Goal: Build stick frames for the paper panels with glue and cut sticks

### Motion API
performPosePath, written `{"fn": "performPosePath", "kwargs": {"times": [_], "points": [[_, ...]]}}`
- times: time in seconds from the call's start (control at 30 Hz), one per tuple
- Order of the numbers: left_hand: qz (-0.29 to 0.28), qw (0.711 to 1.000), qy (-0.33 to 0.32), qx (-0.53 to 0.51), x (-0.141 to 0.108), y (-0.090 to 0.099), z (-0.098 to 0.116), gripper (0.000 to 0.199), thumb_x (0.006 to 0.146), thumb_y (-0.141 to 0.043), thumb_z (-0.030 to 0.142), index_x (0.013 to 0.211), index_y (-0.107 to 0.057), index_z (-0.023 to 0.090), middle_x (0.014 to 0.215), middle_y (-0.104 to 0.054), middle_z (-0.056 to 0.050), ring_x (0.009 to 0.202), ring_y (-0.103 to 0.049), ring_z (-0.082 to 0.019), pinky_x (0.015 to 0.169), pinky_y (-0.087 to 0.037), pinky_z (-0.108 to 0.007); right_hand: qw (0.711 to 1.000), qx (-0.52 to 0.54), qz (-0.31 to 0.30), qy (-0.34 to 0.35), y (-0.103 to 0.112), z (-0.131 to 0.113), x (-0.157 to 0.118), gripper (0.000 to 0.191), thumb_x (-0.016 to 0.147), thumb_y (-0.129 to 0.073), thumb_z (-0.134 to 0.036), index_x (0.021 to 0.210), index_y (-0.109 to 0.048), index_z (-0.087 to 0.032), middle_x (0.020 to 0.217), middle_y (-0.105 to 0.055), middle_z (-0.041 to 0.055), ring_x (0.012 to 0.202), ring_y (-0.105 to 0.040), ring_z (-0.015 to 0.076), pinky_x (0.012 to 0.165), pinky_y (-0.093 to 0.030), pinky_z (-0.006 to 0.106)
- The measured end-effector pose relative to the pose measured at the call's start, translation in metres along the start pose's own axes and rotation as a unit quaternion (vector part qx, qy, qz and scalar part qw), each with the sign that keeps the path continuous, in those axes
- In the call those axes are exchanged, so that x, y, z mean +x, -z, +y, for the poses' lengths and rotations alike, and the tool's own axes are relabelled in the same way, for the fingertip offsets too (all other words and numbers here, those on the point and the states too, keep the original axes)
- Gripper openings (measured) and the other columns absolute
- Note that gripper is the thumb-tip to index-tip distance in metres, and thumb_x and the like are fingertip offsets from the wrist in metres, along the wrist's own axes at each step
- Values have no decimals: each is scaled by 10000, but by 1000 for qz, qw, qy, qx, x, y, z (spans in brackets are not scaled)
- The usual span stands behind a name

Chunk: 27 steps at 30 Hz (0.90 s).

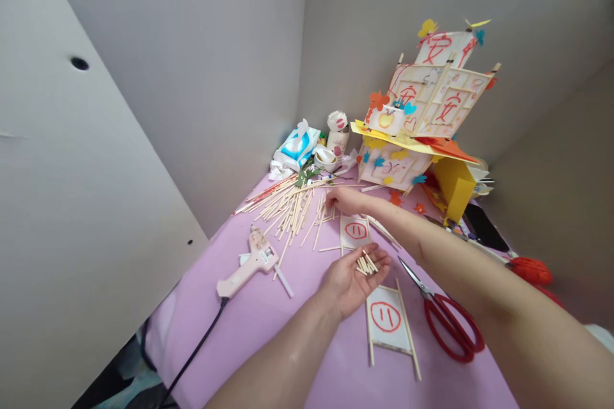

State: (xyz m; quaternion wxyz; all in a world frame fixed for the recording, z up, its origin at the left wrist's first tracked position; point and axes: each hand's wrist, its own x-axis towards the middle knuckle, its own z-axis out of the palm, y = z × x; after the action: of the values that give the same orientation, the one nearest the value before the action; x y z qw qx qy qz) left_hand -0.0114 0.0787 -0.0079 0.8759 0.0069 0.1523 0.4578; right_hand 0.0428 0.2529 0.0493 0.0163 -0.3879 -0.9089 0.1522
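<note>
My left hand (346, 282) is turned palm up and cupped, with several short cut wooden sticks (367, 264) lying in it. Farther back, my right hand (344, 200) reaches down at the right edge of a spread of long wooden sticks (292, 208). Its fingers are closed together, and what they hold, if anything, is hidden. Below my left hand lies a paper panel in a stick frame (385, 317), marked with a red circle. A similar framed panel (355, 231) lies between my two hands.
Red-handled scissors (451, 326) lie open at right. A corded glue gun (247, 265) rests at left. Behind stand a decorated paper-and-stick house (426, 102), a tissue pack (298, 147) and a white bowl (325, 160). Grey walls close in the lilac-covered table (192, 345).
</note>
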Motion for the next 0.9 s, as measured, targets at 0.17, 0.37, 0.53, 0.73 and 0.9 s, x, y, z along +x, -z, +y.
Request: {"fn": "performPosePath", "kwargs": {"times": [0.17,0.37,0.53,0.73,0.9], "points": [[-8,1000,2,4,1,0,0,223,831,-569,197,1005,-602,61,934,-660,-123,920,-653,-211,895,-484,-309,997,-2,71,9,6,3,21,462,734,-437,48,1087,-650,-161,1151,-645,73,1031,-570,160,876,-416,240],[6,1000,-1,9,0,-2,0,211,826,-572,186,990,-610,59,941,-662,-127,930,-656,-217,890,-484,-314,997,-16,67,-18,7,18,3,304,754,-479,-28,925,-693,-158,969,-705,59,861,-617,169,769,-447,251],[-5,1000,-1,11,-1,-1,-1,210,830,-567,195,986,-612,62,937,-666,-126,922,-658,-214,892,-486,-310,999,-25,40,7,1,1,-17,280,747,-497,-63,915,-696,-165,951,-710,56,838,-618,163,748,-445,240],[5,1000,-3,13,-1,-2,0,225,822,-579,197,998,-606,59,945,-666,-129,936,-655,-226,884,-490,-311,999,-52,14,1,6,12,-27,372,711,-493,-21,977,-701,-178,1022,-701,73,896,-624,191,783,-438,263],[18,1000,-2,17,-1,-4,-1,212,826,-573,187,995,-608,64,950,-668,-131,935,-655,-217,875,-495,-310,999,-50,-19,-10,6,26,-25,385,666,-477,16,894,-724,-173,917,-720,59,816,-633,175,722,-444,239]]}}
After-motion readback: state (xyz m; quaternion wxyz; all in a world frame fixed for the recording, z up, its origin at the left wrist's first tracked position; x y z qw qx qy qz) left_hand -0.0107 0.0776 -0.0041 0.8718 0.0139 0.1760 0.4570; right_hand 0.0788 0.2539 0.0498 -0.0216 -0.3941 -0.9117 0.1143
